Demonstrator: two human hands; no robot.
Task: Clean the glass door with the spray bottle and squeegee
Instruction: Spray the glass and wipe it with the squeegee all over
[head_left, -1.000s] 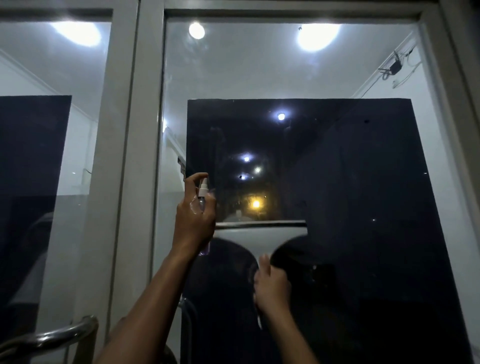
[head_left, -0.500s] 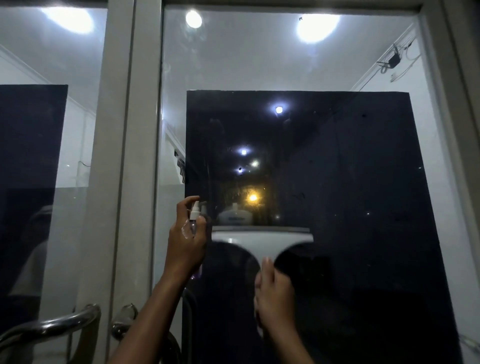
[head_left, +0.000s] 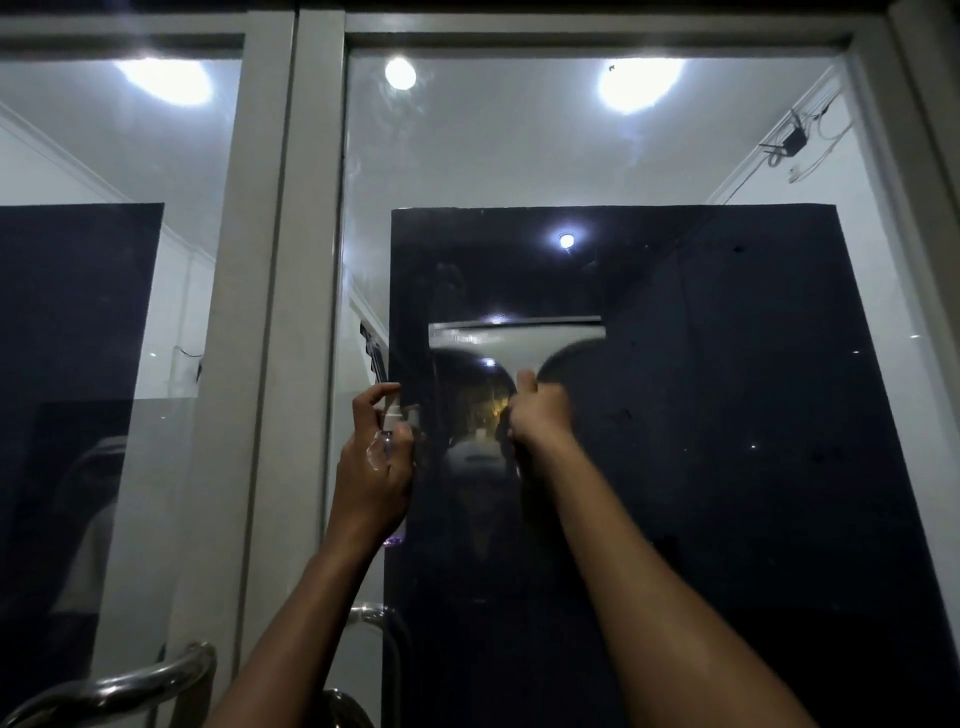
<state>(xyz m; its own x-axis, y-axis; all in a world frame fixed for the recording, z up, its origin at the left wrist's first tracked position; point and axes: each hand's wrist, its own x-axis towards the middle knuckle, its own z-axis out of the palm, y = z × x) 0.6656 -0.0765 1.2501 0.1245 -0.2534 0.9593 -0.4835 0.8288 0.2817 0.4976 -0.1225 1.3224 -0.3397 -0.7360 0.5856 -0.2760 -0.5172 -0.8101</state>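
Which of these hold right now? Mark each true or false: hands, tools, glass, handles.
1. The left hand holds the spray bottle. True.
2. The right hand is empty. False: it grips the squeegee by its handle.
3. The squeegee blade is at the top, roughly level. True.
4. Both hands work on the left pane. False: they are at the right pane, right of the frame post.
5. Metal door handles show at lower left. True.

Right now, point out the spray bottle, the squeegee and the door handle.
spray bottle (head_left: 390, 415), head view, white nozzle.
squeegee (head_left: 514, 340), head view, pale head below the blade.
door handle (head_left: 156, 675), head view, curved metal bar.
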